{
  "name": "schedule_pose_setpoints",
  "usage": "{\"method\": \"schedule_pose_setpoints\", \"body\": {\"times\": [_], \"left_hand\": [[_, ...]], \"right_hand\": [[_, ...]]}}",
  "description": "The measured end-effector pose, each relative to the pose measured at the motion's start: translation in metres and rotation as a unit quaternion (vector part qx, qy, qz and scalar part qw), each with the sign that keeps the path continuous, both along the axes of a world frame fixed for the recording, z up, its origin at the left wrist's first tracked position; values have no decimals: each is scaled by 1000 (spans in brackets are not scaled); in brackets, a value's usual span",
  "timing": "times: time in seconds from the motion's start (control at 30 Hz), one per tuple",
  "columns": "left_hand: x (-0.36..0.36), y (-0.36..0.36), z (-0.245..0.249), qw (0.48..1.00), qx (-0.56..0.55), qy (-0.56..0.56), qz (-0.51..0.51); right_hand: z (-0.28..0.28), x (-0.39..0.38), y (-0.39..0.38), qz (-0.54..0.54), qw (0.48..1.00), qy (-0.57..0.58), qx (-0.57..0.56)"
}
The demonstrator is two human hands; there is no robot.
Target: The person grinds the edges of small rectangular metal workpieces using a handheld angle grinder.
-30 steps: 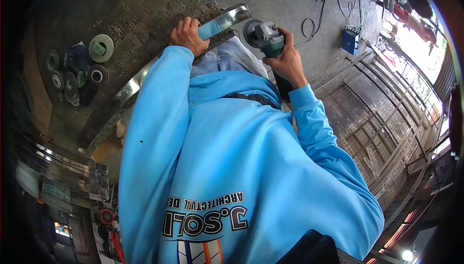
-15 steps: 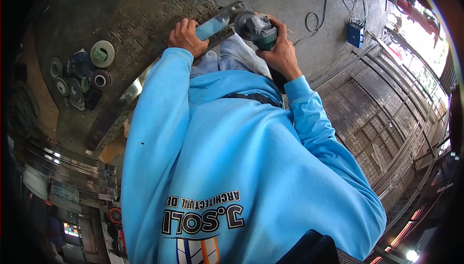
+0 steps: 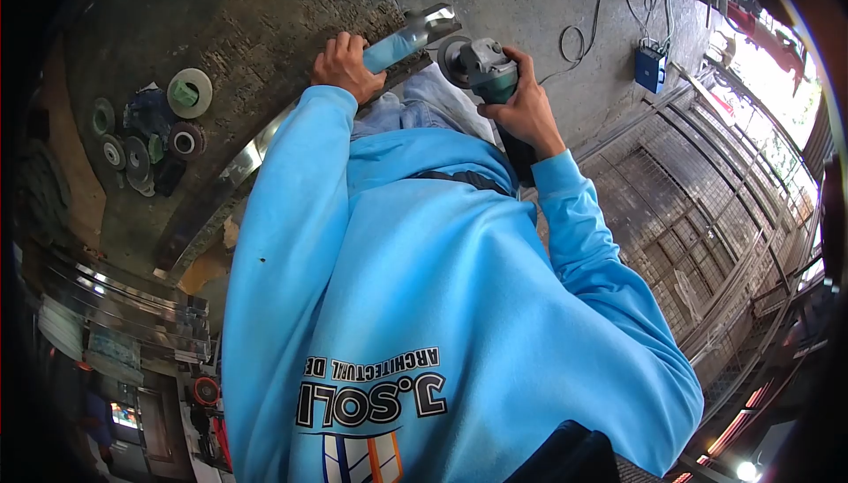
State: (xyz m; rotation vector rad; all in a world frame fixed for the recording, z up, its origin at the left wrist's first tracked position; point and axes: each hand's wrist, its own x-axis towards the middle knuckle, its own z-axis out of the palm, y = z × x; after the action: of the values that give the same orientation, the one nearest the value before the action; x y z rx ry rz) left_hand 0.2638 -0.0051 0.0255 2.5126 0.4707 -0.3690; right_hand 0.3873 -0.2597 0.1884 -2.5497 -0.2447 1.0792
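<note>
My left hand (image 3: 347,68) is closed on a shiny metal piece (image 3: 396,45) with a light blue surface on its near part, holding it down at the edge of a worn workbench (image 3: 265,6). The piece's far end is bare, bright metal and sticks out past the bench. My right hand (image 3: 526,112) is wrapped round an angle grinder (image 3: 488,68) with a grey-green body. Its round disc (image 3: 454,60) faces the metal piece, a small gap apart from it.
On the bench at left lie several grinding discs (image 3: 189,92) and a dark blue cloth-like bundle (image 3: 146,114). A long metal bar (image 3: 238,165) runs along the bench edge. At right are a cable (image 3: 574,45), a blue box (image 3: 650,68) on the floor and metal grilles (image 3: 689,209).
The grinder has moved right and slightly down, so its disc has come away from the metal piece's end. Sparks seen earlier are gone. My left hand has shifted slightly right.
</note>
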Motion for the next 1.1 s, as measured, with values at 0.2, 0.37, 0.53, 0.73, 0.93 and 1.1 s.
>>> {"method": "schedule_pose_setpoints", "body": {"times": [0.2,0.37,0.53,0.73,0.93,1.1], "left_hand": [[-1,-1,-3,1000,-2,-14,4],[-1,-1,-1,1000,-2,-11,3],[-1,-1,-4,1000,0,-13,3],[0,-2,-2,1000,-1,-18,5],[0,-1,-5,1000,-5,-16,4],[-2,0,-2,1000,0,-14,-1]], "right_hand": [[-8,-1,1,-28,999,-16,14],[-20,1,-4,-15,999,-39,22],[-18,1,0,-13,998,-51,39],[-13,3,-2,-7,999,-30,35],[-2,-3,-1,-15,1000,-1,19],[-9,0,5,-27,999,-12,21]]}}
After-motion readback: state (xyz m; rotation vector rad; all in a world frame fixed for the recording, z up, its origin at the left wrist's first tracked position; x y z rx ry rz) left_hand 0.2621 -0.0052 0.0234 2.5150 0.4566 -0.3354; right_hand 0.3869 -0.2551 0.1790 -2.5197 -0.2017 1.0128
